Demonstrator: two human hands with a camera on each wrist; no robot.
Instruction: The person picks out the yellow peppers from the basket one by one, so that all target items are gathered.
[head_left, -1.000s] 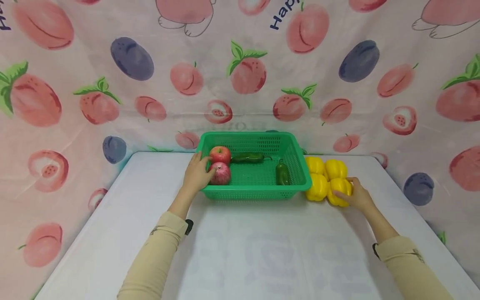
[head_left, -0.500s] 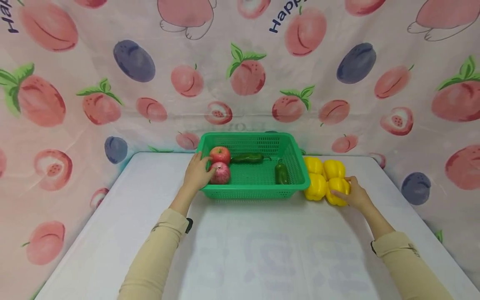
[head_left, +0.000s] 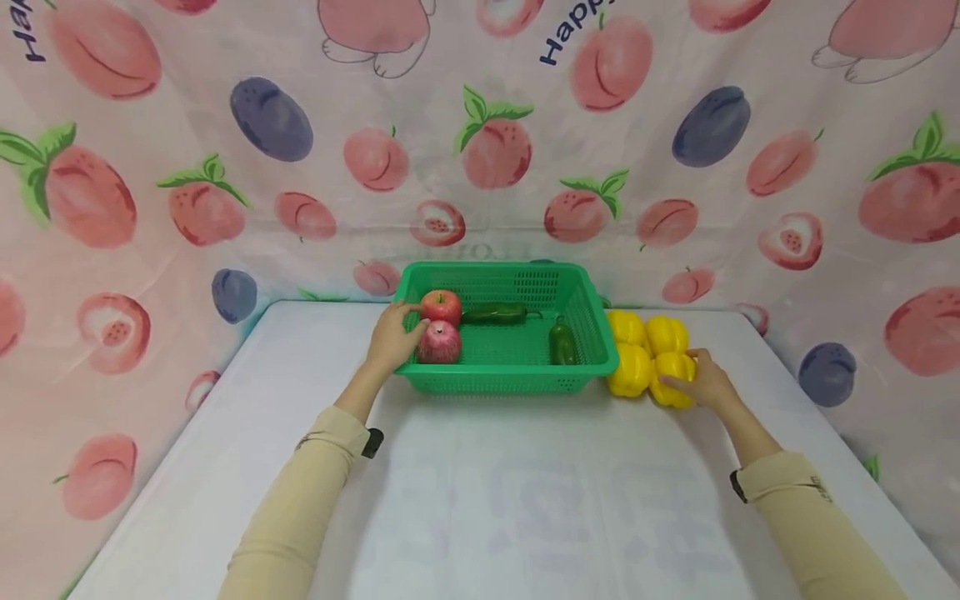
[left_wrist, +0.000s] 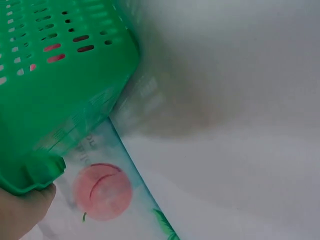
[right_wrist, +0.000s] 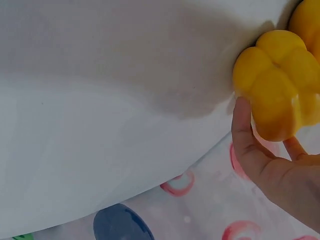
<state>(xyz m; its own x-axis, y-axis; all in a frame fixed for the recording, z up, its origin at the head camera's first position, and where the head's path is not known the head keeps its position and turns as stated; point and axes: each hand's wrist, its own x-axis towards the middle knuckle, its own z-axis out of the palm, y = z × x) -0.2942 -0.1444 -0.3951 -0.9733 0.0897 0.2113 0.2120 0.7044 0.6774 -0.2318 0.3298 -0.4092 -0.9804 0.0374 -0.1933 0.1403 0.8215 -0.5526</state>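
At the left end of a green plastic basket, my left hand grips the rim, with thumb and a finger reaching inside. In the left wrist view, part of my left hand lies against the rim. Near those fingers sit a red apple and a pinkish-red streaked round piece. Further right in the basket lie two green chili peppers, one lengthwise and one crosswise. My right hand holds a yellow bell pepper between thumb and fingers, beside the other yellow bell peppers.
A white-covered table extends toward me in front of the basket. Behind and beside it hangs a fruit-print cloth. The yellow bell peppers stand close together against the basket's right side.
My left hand has shifted slightly left and outward on the basket rim. My right hand stays at the same bell pepper. The view has moved a little.
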